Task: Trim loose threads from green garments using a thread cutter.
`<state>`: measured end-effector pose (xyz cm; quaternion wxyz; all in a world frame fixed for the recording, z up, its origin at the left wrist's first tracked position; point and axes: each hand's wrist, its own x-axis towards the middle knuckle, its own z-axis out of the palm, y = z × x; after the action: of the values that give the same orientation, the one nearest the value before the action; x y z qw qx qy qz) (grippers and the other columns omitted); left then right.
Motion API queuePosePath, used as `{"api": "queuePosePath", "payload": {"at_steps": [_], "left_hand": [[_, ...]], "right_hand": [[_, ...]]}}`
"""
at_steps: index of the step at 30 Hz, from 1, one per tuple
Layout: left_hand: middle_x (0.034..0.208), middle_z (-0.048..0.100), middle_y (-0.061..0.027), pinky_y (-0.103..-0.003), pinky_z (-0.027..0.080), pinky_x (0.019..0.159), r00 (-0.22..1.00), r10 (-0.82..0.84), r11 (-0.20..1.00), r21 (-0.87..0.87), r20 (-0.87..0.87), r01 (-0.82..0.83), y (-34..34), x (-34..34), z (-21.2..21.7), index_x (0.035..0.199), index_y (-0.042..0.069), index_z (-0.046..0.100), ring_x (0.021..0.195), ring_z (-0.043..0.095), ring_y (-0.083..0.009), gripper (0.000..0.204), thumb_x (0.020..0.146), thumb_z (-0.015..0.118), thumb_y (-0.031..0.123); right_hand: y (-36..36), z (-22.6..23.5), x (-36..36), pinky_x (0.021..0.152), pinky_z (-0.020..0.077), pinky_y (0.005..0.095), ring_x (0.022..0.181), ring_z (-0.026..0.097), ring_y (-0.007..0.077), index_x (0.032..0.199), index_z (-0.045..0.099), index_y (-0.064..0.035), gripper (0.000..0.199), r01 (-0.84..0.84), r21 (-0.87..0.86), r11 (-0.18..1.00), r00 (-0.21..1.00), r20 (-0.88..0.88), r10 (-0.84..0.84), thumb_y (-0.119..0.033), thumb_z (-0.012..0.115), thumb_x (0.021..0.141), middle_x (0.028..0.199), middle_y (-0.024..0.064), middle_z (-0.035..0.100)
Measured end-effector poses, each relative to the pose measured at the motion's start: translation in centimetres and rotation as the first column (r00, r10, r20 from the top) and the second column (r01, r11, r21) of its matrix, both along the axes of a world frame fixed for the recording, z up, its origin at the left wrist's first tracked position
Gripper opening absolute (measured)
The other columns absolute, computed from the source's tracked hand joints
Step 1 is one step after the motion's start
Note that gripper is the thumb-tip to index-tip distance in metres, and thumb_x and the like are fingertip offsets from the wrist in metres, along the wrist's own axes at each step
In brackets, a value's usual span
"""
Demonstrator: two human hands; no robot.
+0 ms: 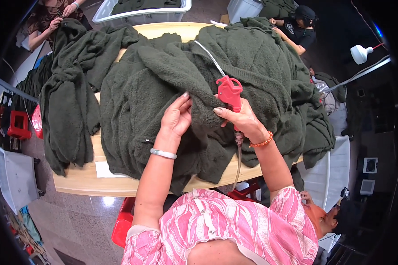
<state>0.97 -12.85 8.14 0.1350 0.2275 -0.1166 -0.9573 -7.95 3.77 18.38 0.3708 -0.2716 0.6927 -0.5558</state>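
Dark green fuzzy knit sweaters [132, 106] lie heaped across the light wooden table [70, 183]. My left hand [177, 118] is closed on the fabric of one sweater, its fingers partly behind a raised sleeve-like fold [172, 66]. Just to the right, my right hand [246, 121] grips a red air blow gun [230, 90], thumb against the same knit. The gun's long thin metal nozzle points up and to the left, over the pile. From its lower end a hose [239, 161] runs down past the table's near edge. Some fingers of both hands are hidden.
A person [59, 17] at the far left handles a dark green garment; another [300, 31] works at the far right. Someone in orange [320, 218] is at my lower right. A large white bin [141, 17] stands beyond the table, and a white bulb [361, 54] hangs at right.
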Motion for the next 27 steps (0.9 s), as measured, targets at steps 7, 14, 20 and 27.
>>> {"api": "queuePosePath", "payload": {"at_steps": [7,14,20,27], "left_hand": [[0.075,0.061,-0.0001,-0.022,0.043,0.050,0.964,0.118,0.745,-0.663,0.239,0.073,1.1,1.7,-0.8,0.102,0.004,0.057,0.058,0.055,-0.0074,0.017,0.091,0.068,0.009],[0.116,0.065,-0.0160,-0.046,0.055,0.091,0.997,-0.030,0.998,-0.050,0.067,0.034,-0.4,-0.3,-5.1,0.120,0.002,0.059,0.104,0.064,-0.0294,0.038,0.100,0.048,0.033],[0.141,0.051,-0.0147,-0.048,0.041,0.108,0.947,0.292,0.946,-0.187,0.138,-0.265,-5.4,-0.2,-1.5,0.137,0.002,0.049,0.128,0.049,-0.0333,0.048,0.101,0.042,0.033],[0.101,0.070,-0.0097,-0.029,0.056,0.078,0.912,0.223,-0.050,-0.938,-0.345,-0.342,-6.6,-1.2,14.1,0.117,-0.001,0.063,0.089,0.067,-0.0156,0.028,0.092,0.066,0.009]], "right_hand": [[0.4,-0.9,0.8,0.059,0.0518,0.0210,0.076,0.056,0.0026,0.124,0.060,-0.0019,0.038,-0.021,-0.076,0.997,1.000,-0.009,0.021,-0.013,0.070,0.090,0.094,-0.0027,0.062],[0.0,-1.2,4.0,0.058,0.0487,0.0220,0.067,0.051,0.0027,0.121,0.061,-0.0004,0.035,-0.175,-0.160,0.972,0.978,0.088,0.190,-0.015,0.070,0.090,0.083,-0.0038,0.060],[0.8,-1.8,3.8,0.060,0.0498,0.0229,0.070,0.051,0.0027,0.125,0.059,-0.0025,0.038,-0.120,-0.099,0.988,0.977,0.167,0.135,-0.017,0.069,0.091,0.078,-0.0068,0.054],[1.1,-3.3,3.5,0.056,0.0528,0.0251,0.067,0.054,0.0055,0.119,0.059,-0.0029,0.034,-0.126,-0.167,0.978,0.976,0.154,0.152,-0.021,0.068,0.092,0.078,-0.0033,0.053]]}}
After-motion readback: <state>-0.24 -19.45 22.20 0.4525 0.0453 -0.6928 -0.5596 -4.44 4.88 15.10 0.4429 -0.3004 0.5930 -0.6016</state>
